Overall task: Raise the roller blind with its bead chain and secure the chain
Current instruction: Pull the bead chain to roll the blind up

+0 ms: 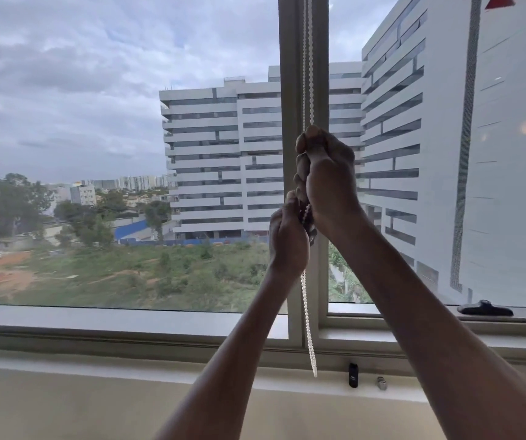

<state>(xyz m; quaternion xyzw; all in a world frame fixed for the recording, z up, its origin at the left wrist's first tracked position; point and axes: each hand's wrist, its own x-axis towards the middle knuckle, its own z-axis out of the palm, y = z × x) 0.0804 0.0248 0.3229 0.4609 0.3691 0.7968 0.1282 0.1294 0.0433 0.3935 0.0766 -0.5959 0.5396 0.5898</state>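
Observation:
A white bead chain (308, 74) hangs in a double strand down the window's middle post (290, 90). My right hand (328, 179) grips the chain high up, fingers curled round it. Just below and to the left, my left hand (288, 239) also holds the chain, which shows between the two hands. The loop's lower end (310, 338) dangles free to the sill. The roller blind itself is out of view; the glass shows uncovered from sill to the frame's top.
A pale window sill (128, 373) runs across the bottom. On it, right of the chain, stand a small black object (353, 375) and a small metal piece (381, 383). A black window handle (485, 308) lies on the right pane's lower frame.

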